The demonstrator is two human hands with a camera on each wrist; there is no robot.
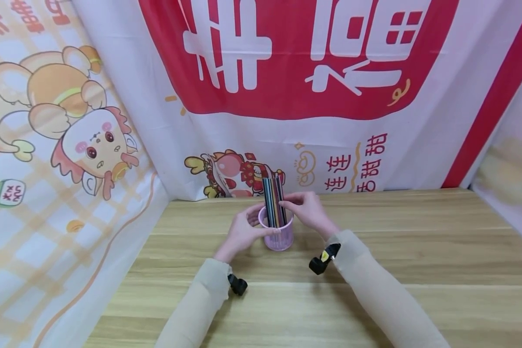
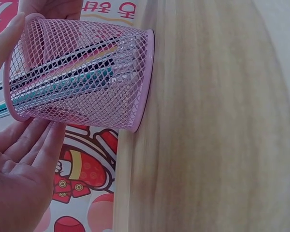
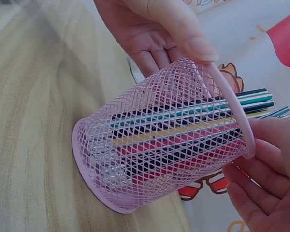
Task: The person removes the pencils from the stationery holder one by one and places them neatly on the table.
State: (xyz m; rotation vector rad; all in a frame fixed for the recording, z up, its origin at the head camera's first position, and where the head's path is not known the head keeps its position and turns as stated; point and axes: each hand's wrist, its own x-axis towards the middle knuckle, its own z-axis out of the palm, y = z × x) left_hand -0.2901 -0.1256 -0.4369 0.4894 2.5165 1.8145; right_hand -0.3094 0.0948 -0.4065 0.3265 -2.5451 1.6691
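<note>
A pink mesh pen cup (image 1: pixel 280 240) stands upright on the wooden table, holding a bundle of slim pencils (image 1: pixel 269 200) in black, teal, yellow and pink. My left hand (image 1: pixel 243 228) holds the cup from the left, thumb over the near rim and fingers along its far left side. At the right side of the rim, my right hand (image 1: pixel 306 209) pinches the upper part of the bundle. Its thumb (image 3: pixel 278 131) lies across the pencils in the right wrist view, its other fingers beside the mesh. Through the mesh (image 2: pixel 87 72), the lower pencil ends show near the cup's base.
The wood-grain table (image 1: pixel 417 251) runs to a printed cloth backdrop (image 1: pixel 243 130) close behind the cup. Another printed cloth (image 1: pixel 48 193) hangs along the left side. A black wrist camera (image 1: pixel 237 285) sits on the left cuff, another camera (image 1: pixel 319 264) on the right.
</note>
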